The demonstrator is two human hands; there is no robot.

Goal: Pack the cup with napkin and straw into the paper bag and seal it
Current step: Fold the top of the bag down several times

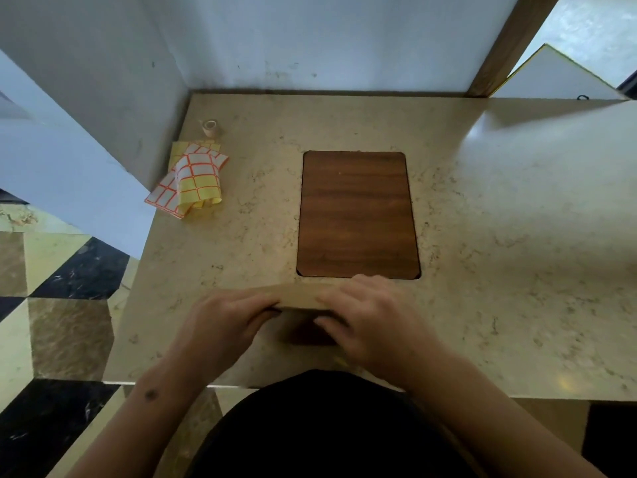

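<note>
Left hand (227, 322) and right hand (365, 319) fingers grasp what looks like the paper bag's (300, 298) folded top.

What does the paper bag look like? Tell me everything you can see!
The paper bag is plain brown paper. Only its folded-over top strip shows, running sideways near the front edge of the stone counter. The left hand and right hand press on its two ends. Its body below is in shadow.

The table (482, 208) is light stone with dark specks. On it lie a brown wood board (356, 215), sticker sheets (193, 181), a small tape roll (209, 127) and a paper bag (298, 298).
</note>
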